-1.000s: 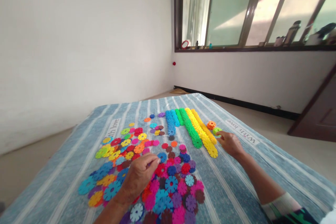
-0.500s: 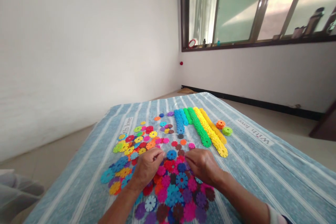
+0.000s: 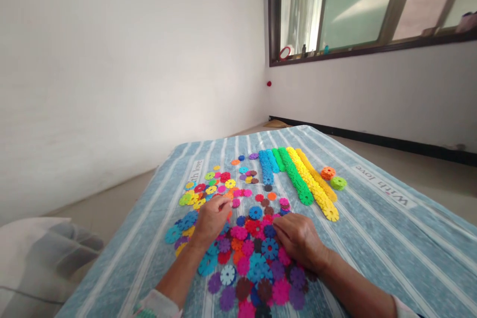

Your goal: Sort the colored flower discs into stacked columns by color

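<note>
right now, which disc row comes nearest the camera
The bright yellow row, between the long green row and amber row; its near end extends past all others.

Beyond the fingers [image 3: 282, 228], a dark-framed window [image 3: 357, 10] is set in a white wall [image 3: 357, 87], a red-rimmed mirror [image 3: 285, 53] propped on its sill [image 3: 354, 53]; beneath them, a blue striped cloth [image 3: 376, 238] is spread.

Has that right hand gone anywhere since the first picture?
Yes: against the white "With love" strip on the right, the right hand has moved left and nearer the camera, from the lime-green notched plastic discs to the loose multicoloured ones.
</note>
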Action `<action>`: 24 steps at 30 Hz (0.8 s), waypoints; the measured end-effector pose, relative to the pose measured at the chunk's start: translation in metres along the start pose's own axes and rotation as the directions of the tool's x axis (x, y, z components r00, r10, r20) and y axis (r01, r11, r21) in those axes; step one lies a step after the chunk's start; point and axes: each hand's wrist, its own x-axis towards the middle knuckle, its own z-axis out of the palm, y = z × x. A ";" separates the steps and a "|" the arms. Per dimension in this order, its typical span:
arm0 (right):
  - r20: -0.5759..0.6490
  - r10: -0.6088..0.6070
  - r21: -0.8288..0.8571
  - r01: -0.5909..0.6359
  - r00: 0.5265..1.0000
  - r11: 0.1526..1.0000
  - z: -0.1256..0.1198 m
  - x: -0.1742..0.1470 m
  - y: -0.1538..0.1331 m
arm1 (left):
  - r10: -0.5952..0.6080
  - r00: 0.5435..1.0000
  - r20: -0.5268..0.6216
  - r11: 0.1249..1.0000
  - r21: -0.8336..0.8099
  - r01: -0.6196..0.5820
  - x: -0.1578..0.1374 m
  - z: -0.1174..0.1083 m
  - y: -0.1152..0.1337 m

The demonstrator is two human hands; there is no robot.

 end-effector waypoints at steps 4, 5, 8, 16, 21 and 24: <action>0.012 0.008 0.026 -0.009 1.000 1.000 0.001 -0.001 0.001 | -0.051 0.998 -0.033 0.998 0.022 0.052 0.004 -0.005 -0.006; 0.015 0.009 0.031 -0.010 1.000 0.999 0.001 -0.001 0.001 | -0.055 0.998 -0.037 0.998 0.031 0.056 0.005 -0.006 -0.006; 0.029 0.016 0.039 -0.018 0.999 0.999 0.001 -0.001 0.001 | -0.034 0.999 -0.027 0.995 0.089 0.036 0.011 -0.006 -0.006; 0.050 0.010 0.058 -0.013 0.999 0.998 0.001 0.000 -0.001 | 0.042 0.976 0.216 0.915 0.384 -0.124 0.055 0.029 0.008; 0.043 0.019 0.049 -0.021 0.999 0.999 -0.002 0.001 0.000 | 0.041 0.950 0.311 0.882 0.436 -0.181 0.078 0.059 0.017; 0.044 0.011 0.040 -0.013 0.999 0.999 -0.003 0.002 0.002 | 0.015 0.940 0.342 0.862 0.471 -0.185 0.087 0.071 0.021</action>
